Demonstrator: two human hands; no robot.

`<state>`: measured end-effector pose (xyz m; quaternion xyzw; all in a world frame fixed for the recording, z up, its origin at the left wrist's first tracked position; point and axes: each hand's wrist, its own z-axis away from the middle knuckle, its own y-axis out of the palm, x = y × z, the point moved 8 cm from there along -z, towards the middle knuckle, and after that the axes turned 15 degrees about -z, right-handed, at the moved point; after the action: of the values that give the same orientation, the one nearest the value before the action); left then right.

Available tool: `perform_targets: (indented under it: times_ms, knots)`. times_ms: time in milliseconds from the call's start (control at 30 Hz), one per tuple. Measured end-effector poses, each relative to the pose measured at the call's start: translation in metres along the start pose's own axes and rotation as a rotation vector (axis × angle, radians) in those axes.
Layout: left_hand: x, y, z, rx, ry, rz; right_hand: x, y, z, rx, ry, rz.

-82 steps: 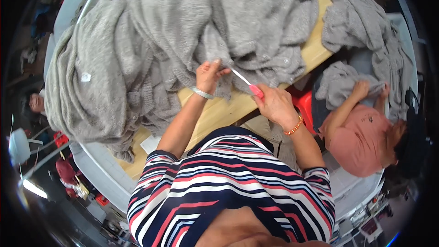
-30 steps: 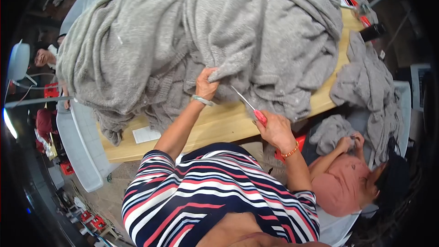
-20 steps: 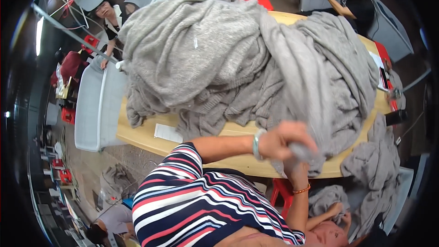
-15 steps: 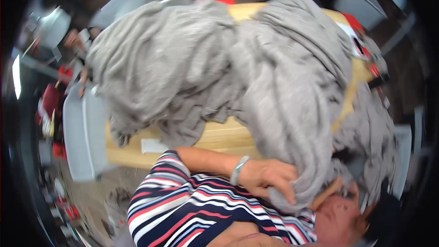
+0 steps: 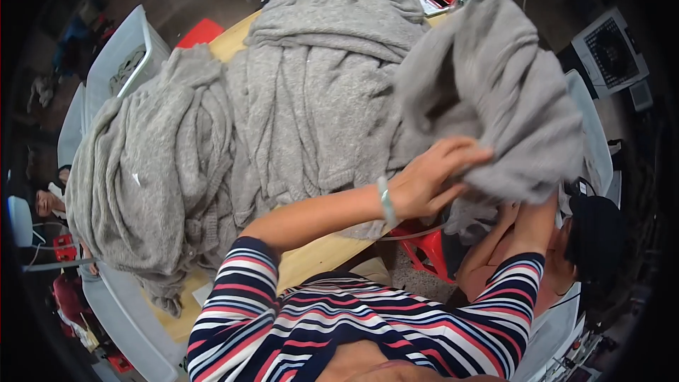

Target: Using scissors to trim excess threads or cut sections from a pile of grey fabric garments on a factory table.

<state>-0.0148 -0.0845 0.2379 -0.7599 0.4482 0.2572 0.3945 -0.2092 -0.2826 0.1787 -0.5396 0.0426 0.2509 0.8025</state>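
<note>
Bunched grey knit garment (image 5: 527,99) up at right edge of pale wooden table (image 5: 332,252); left hand (image 5: 433,178) against it, grip unclear; right hand hidden, can't tell.

Left of and below the grip runs a pale wooden table (image 5: 325,251); just below the grip a red stool (image 5: 428,251) stands on speckled grey floor (image 5: 407,276). Far left and above the grip is a pale plastic bin (image 5: 145,49); far right and above, a white unit with a dark grille (image 5: 614,51).
</note>
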Motion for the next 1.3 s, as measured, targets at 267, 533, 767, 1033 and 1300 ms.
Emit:
perform_targets:
  times_ms: [267, 533, 767, 1033, 1300]
  knots:
    - [0.187, 0.002, -0.020, 0.089, -0.223, -0.722, 0.081, 0.045, -0.075, -0.022, -0.169, -0.782]
    - [0.337, -0.073, -0.082, 0.155, -0.388, -1.334, 0.110, 0.158, -0.061, 0.151, -0.307, -1.571]
    - [0.472, -0.081, -0.114, 0.709, -0.856, -1.076, 0.118, 0.121, -0.080, 0.146, -0.405, -1.591]
    - [0.450, -0.092, -0.196, 0.289, -0.438, -1.480, 0.154, 0.170, -0.161, 0.231, -0.440, -1.681]
    - [0.541, -0.052, -0.219, 0.574, -0.653, -1.172, 0.167, 0.186, -0.179, 0.326, -0.227, -1.992]
